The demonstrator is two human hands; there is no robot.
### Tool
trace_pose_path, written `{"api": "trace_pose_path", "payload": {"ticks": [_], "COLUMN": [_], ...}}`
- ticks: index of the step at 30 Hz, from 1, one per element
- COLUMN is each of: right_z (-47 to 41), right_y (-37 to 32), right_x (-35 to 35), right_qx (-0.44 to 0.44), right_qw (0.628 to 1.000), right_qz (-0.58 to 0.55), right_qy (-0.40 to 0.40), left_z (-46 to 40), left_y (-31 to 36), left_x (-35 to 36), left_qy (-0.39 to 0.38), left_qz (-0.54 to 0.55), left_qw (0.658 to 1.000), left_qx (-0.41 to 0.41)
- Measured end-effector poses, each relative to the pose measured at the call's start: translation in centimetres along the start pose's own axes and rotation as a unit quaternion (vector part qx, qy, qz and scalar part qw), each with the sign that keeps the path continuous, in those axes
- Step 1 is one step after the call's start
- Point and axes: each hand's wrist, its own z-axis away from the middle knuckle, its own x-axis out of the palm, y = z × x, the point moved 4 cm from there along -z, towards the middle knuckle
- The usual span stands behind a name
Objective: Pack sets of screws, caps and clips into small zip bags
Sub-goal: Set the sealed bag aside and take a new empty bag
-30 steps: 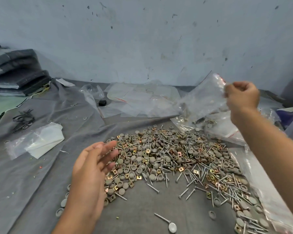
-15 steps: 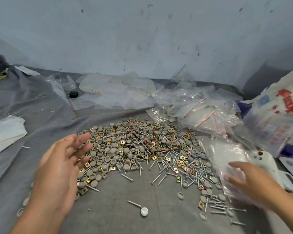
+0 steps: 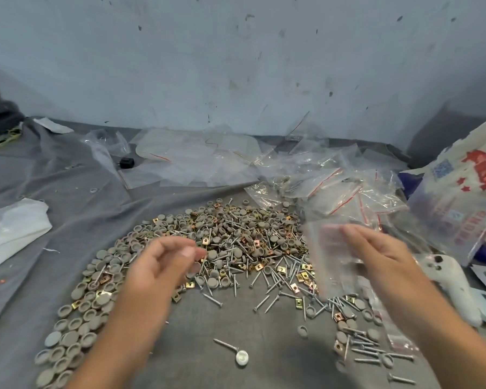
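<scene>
Small zip bag [image 3: 334,259], clear, red seal strip — in our right hand [image 3: 376,251].

Pinched upright over the heap of screws, caps and clips [image 3: 236,242] on the grey desk [image 3: 264,346], presumably for filling; our left hand [image 3: 163,265] hangs loosely curled, holding nothing. Printed sack [image 3: 466,197] at right: red writing unreadable.

Two bare forearms, left hand [image 3: 163,265], right hand [image 3: 376,254], no sleeves, short fingernails
</scene>
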Motion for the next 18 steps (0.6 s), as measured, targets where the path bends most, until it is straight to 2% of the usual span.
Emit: {"api": "trace_pose_path", "payload": {"ticks": [2, 4, 9, 11, 13, 14, 18], "right_z": [-0.4, -0.6, -0.6, -0.6, -0.2, 0.2, 1.9], "right_y": [-1.0, -1.7, -0.7, 0.2, 0.5, 0.3, -0.1], "right_x": [4.4, 8.4, 13.0, 13.4, 12.9, 12.8, 14.7], "right_qx": [0.031, 0.049, 0.094, 0.085, 0.018, -0.018, -0.039], "right_qw": [0.994, 0.983, 0.953, 0.965, 0.991, 0.995, 0.989], "right_qz": [-0.089, -0.156, -0.257, -0.230, -0.130, -0.094, -0.102], "right_qy": [-0.052, -0.087, -0.133, -0.093, -0.004, 0.010, -0.098], "left_z": [1.0, 1.7, 1.2, 0.8, 0.7, 0.7, 1.6], "left_y": [0.1, -0.1, 0.5, 0.6, 0.5, 0.4, 0.4], "left_x": [1.7, 2.7, 2.0, 1.3, 0.9, 0.8, 1.3], "left_qy": [-0.098, -0.149, -0.100, -0.063, -0.031, -0.022, -0.017], "left_qz": [-0.035, -0.038, 0.020, 0.033, 0.023, 0.000, -0.178], "left_qw": [0.995, 0.988, 0.994, 0.997, 0.999, 0.999, 0.978], "left_qx": [0.007, 0.004, 0.027, 0.032, 0.029, 0.034, 0.111]}}
